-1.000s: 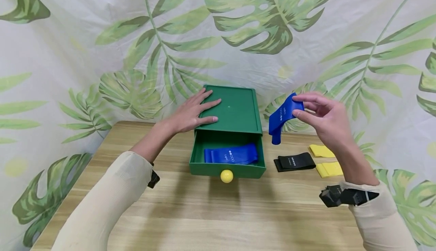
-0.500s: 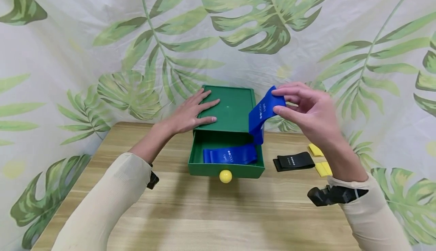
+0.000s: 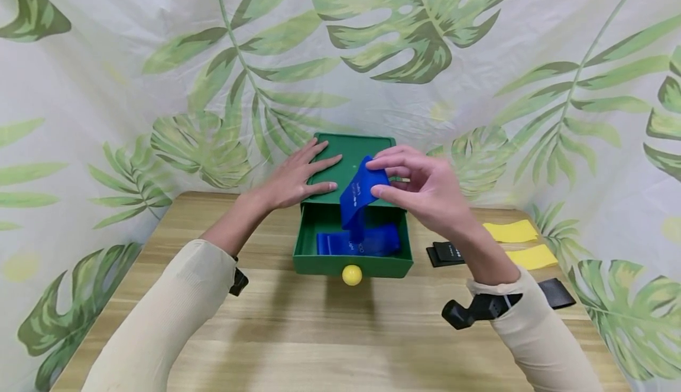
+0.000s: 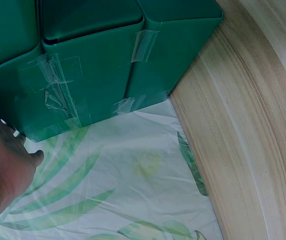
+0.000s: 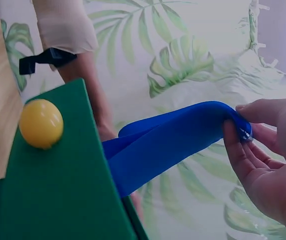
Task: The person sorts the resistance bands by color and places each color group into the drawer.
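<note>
My left hand (image 3: 295, 180) rests with spread fingers on the top of a green drawer box (image 3: 340, 149). Below that top, the drawer (image 3: 319, 265) is pulled out, with a yellow round knob (image 3: 352, 275) on its front. Between thumb and fingers, my right hand (image 3: 425, 191) pinches one end of a folded blue resistance band (image 3: 356, 197), marked "Light". Its loose end hangs down over the open drawer. A second blue resistance band (image 3: 383, 242) lies inside, partly covered by the hanging one. In the right wrist view the held band (image 5: 178, 135) arches beyond the drawer front (image 5: 77, 190).
Right of the box lie a black band (image 3: 443, 253), partly behind my right wrist, and two yellow bands (image 3: 513, 231). Another black piece (image 3: 557, 293) sits near the table's right edge. Leaf-patterned cloth (image 3: 276, 84) hangs behind the wooden table (image 3: 255, 333).
My right hand has carried the blue resistance band leftward from beside the box to over the open drawer. The left hand has stayed on the box top.
</note>
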`<state>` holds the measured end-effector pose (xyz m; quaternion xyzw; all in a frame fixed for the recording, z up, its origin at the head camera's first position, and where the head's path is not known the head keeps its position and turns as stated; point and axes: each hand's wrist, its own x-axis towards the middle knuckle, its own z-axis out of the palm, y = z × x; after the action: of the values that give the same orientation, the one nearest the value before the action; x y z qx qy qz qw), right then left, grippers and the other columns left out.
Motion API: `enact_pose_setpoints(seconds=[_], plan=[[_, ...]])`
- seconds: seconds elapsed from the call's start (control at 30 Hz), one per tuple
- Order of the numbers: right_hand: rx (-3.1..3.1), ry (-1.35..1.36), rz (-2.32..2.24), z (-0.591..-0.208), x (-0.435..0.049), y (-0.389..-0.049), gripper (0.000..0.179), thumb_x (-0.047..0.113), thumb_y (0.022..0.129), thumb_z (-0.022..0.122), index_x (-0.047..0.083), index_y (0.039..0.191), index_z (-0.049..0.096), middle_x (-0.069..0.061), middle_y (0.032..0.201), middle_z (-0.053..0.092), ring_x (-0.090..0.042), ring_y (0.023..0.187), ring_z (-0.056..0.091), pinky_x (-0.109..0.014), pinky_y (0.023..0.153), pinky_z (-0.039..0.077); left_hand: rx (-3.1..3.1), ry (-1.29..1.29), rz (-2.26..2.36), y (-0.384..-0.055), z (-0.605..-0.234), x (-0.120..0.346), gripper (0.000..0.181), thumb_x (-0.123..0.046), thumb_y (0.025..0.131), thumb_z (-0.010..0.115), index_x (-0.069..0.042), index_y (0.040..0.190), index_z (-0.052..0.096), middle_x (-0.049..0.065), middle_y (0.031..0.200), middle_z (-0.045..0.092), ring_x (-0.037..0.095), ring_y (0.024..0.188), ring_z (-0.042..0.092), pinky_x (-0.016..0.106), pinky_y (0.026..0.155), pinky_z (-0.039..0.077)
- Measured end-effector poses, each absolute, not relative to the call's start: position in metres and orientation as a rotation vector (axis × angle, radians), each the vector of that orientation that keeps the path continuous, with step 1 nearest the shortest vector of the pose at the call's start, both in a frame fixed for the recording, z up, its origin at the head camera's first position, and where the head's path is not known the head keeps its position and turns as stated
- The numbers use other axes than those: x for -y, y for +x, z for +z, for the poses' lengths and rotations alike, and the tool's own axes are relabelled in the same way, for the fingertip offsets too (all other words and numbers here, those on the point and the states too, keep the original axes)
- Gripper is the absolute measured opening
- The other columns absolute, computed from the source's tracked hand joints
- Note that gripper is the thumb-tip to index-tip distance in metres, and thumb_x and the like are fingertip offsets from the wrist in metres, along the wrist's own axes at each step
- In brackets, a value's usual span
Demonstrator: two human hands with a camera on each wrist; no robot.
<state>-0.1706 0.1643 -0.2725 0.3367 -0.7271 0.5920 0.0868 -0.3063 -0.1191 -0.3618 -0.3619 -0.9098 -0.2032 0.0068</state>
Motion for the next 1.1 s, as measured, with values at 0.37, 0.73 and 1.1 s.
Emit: enact_pose_setpoints(seconds=[0.37, 0.73, 1.1], plan=[[2.203, 1.039, 1.868, -0.294, -0.136, -0.174, 0.029, -0.005, 0.094, 0.076, -0.008, 0.123, 0.074, -0.016, 0.125, 0.066, -0.029, 0.107, 0.075, -0.04, 0.096, 0.06, 2.828, -1.161, -0.615, -0.308, -0.362, 0.121, 0.073, -0.063, 0.107, 0.047, -0.025, 0.169, 0.033, 0.012, 0.178, 0.009, 0.036, 0.165, -0.005, 0.064, 0.128, 0.007], [2.334, 1.026, 1.846, -0.323, -0.132, -0.176, 0.03, -0.007, 0.093, 0.077, -0.004, 0.122, 0.074, -0.016, 0.126, 0.067, -0.026, 0.1, 0.076, -0.035, 0.086, 0.063, 2.839, -1.154, -0.638, -0.307, -0.363, 0.12, 0.075, -0.066, 0.106, 0.046, -0.027, 0.169, 0.032, 0.011, 0.179, 0.007, 0.033, 0.165, -0.007, 0.063, 0.128, 0.007], [2.527, 1.022, 1.539, -0.338, -0.152, -0.176, 0.03, -0.001, 0.09, 0.083, 0.002, 0.12, 0.077, -0.012, 0.12, 0.069, -0.022, 0.099, 0.07, -0.031, 0.084, 0.062, 2.828, -1.147, -0.67, -0.308, -0.364, 0.119, 0.075, -0.066, 0.106, 0.047, -0.027, 0.168, 0.033, 0.011, 0.178, 0.009, 0.034, 0.165, -0.004, 0.063, 0.128, 0.008]])
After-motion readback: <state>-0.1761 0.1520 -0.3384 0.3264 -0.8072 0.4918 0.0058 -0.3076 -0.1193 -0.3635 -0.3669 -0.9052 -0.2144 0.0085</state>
